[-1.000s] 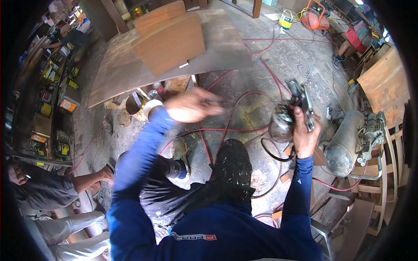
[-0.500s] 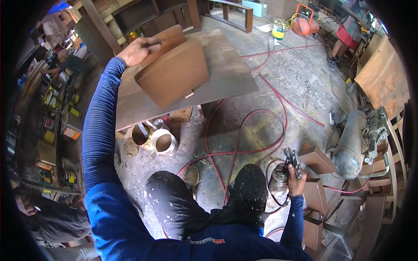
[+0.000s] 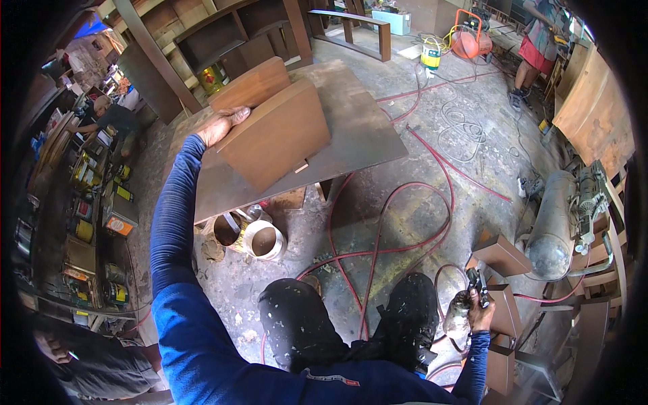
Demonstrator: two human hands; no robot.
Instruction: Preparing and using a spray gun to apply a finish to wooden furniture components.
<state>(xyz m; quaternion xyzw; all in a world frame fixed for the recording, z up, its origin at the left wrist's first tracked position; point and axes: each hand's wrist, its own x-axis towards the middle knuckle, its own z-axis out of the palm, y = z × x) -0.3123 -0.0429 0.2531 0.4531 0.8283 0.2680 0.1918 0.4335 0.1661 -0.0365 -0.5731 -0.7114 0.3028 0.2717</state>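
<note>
My left hand (image 3: 225, 126) has closed on the far-left edge of a brown wooden panel (image 3: 278, 138), its thumb along the top. That panel stands tilted on a dark brown board (image 3: 364, 131). Just behind it stands a second brown panel (image 3: 251, 84). At my right side, my right hand (image 3: 482, 317) is wrapped round a spray gun (image 3: 478, 287) with a stained cup (image 3: 457, 316) below it. A small light wooden piece (image 3: 301, 166) lies on the board by the front panel's lower corner.
Below the board stands a white bucket of brown liquid (image 3: 264, 241). A red hose (image 3: 378, 251) loops over the floor. Brown drawer-like boxes (image 3: 501, 256) and a grey compressor tank (image 3: 550, 226) are at right. Cans line the left shelf (image 3: 84, 229). Another person (image 3: 536, 50) stands far right.
My left hand has come down from above the panels and taken hold of the front panel's edge. My right hand, still with the spray gun, sits lower and farther right in view.
</note>
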